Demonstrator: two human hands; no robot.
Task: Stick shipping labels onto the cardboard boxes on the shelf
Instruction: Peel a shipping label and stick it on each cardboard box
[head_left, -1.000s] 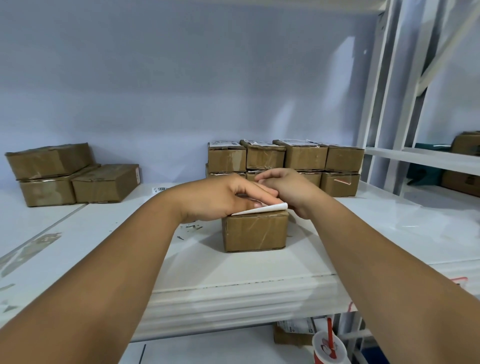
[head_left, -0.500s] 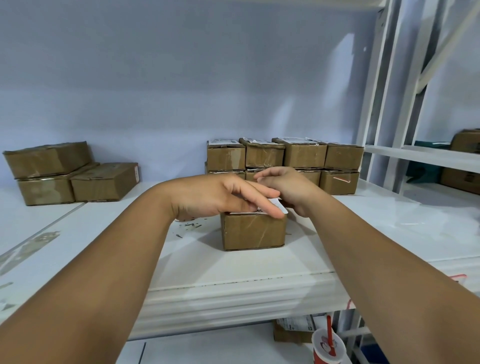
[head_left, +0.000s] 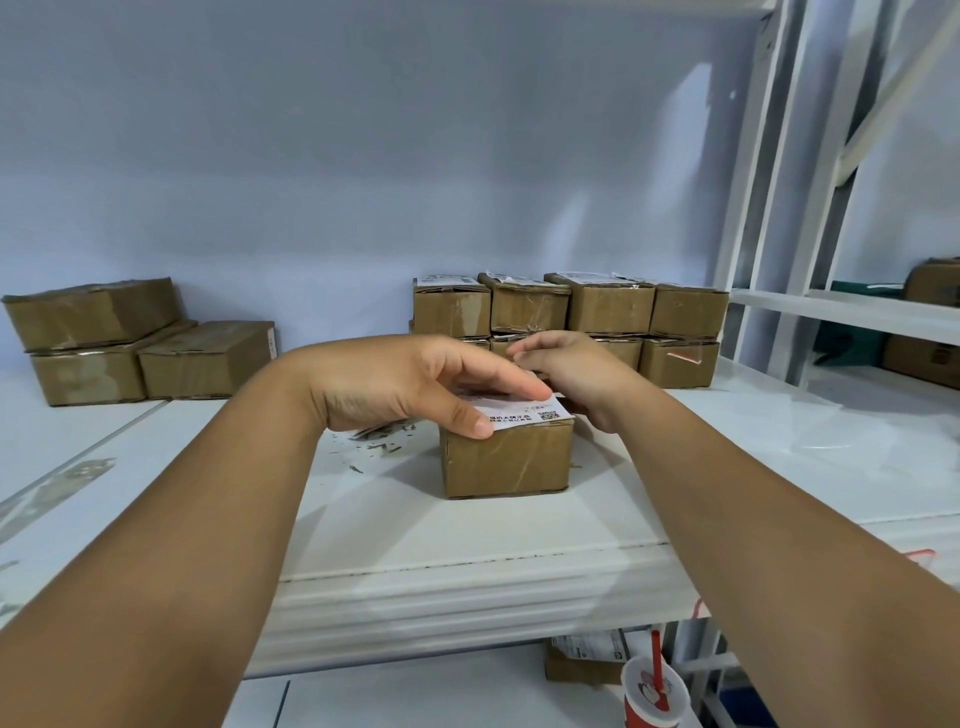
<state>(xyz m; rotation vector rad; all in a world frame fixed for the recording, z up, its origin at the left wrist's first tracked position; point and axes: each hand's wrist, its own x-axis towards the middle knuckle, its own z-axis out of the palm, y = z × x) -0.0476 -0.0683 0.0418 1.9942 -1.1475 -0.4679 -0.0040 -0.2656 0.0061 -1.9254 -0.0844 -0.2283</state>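
Behind, stacked boxes (head_left: 571, 317), another pile (head_left: 130, 343) far left, cup (head_left: 654, 696) below shelf (head_left: 467, 577).

Red and white paper cup (head_left: 655, 699) with a red straw (head_left: 656, 649), near right. Small scraps (head_left: 382, 441) scattered in the middle. Pale blue wall (head_left: 363, 156) at the far side. Teal object (head_left: 852, 332) far right.

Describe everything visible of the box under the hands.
The small cardboard box is brown, its front glossy and creased. It stands closed and upright near the front of the white shelf, apart from the stacks behind. A white printed label lies on its top. The left hand presses the label with straight fingers; the right hand sits at its far right edge, grip unclear.
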